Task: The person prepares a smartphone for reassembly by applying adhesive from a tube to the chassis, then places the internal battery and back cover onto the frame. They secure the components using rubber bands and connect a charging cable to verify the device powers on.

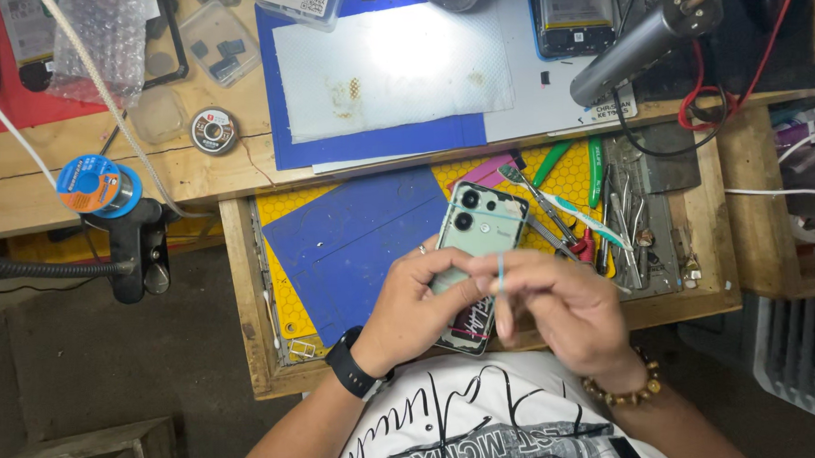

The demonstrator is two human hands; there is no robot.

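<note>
Solder spool point(93, 184) on clamp at far left, wooden tabletop point(198, 169) w/ blue mat point(368, 140). Left hand point(415, 305) fingers wrapped round pale-green phone point(475, 231), held over open drawer point(247, 289); right hand point(555, 305) fingers pinching thin blue band point(501, 273). Tools point(597, 213) further right.

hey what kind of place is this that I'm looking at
Most likely a phone repair bench. The left hand holds a pale green smartphone back-up while the right hand works at it, over a drawer of tweezers and prying tools, with a solder spool on the wooden bench.
</note>
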